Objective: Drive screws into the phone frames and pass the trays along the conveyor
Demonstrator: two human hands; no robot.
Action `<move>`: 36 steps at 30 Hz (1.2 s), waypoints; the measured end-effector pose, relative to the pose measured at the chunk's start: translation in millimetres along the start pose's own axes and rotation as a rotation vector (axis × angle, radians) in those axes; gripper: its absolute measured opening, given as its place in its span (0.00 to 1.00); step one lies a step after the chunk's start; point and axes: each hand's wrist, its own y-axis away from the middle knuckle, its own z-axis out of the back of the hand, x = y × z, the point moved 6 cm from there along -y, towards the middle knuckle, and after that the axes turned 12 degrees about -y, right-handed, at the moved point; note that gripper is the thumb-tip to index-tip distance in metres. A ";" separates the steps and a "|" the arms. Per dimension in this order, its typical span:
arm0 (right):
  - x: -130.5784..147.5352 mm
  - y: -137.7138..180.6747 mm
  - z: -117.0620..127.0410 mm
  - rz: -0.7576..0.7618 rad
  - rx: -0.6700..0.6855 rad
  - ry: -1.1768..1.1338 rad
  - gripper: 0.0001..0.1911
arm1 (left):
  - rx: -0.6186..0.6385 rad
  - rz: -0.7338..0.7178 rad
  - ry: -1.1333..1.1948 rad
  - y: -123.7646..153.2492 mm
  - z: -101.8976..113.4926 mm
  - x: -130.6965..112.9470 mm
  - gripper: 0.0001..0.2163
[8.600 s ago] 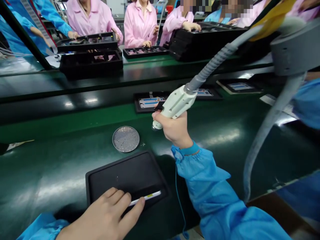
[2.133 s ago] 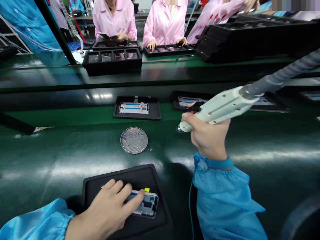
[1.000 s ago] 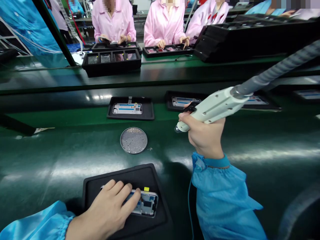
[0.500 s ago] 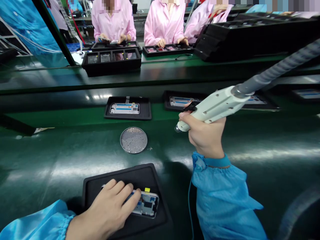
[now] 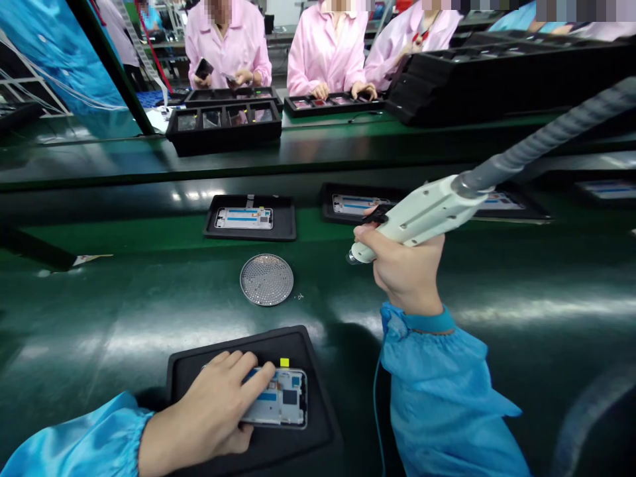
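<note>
Near the table's (image 5: 114, 331) front edge, my left hand (image 5: 211, 401) clamps the phone (image 5: 278, 397), now flatter, easier to reach; my right hand (image 5: 407, 271) grips a tool (image 5: 420, 215).

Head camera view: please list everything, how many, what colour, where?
phone frame: one, silver-blue, under left hand
near tray: one, black, under phone frame
tab: one, yellow, at phone frame's edge
dish: one, grey, beyond near tray
tool: one, whitish, in right hand
hose: at least one, grey, behind tool
far frames: at least four, silver-blue, in trays
other trays: several, black, farther back
table: one, green, below near tray
people: several, in pink or blue, background
left hand: one, blue sleeve, on phone frame
right hand: one, blue sleeve, around tool
</note>
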 end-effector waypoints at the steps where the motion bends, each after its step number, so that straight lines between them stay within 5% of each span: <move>1: -0.2 0.0 -0.1 -0.007 -0.002 -0.004 0.09 | 0.042 0.018 0.044 -0.6 -1.6 2.0 0.40; 6: -0.4 -0.1 -0.6 -0.026 -0.008 -0.035 0.10 | 0.158 0.101 0.183 -1.9 -3.1 6.5 0.40; 12: 0.2 -0.1 -2.1 -0.046 0.005 -0.037 0.11 | -0.028 0.075 0.159 5.3 10.8 6.4 0.38; 16: 0.1 0.8 -1.0 -0.074 -0.013 -0.012 0.11 | -0.150 0.136 0.015 2.1 15.7 32.8 0.16; 22: -6.7 1.7 2.9 -0.141 -0.037 0.022 0.13 | -0.061 0.078 -0.045 -6.5 -6.2 70.5 0.11; 28: -17.7 1.1 10.4 -0.234 -0.107 0.024 0.18 | -0.099 0.100 0.000 25.0 -7.3 84.9 0.11; 32: -21.7 -3.1 21.3 -0.278 -0.173 0.120 0.18 | -0.199 0.317 0.052 58.2 11.1 145.8 0.13; 36: -25.5 -10.3 32.9 -0.304 -0.212 0.215 0.18 | -0.305 0.645 0.023 78.3 38.6 253.3 0.14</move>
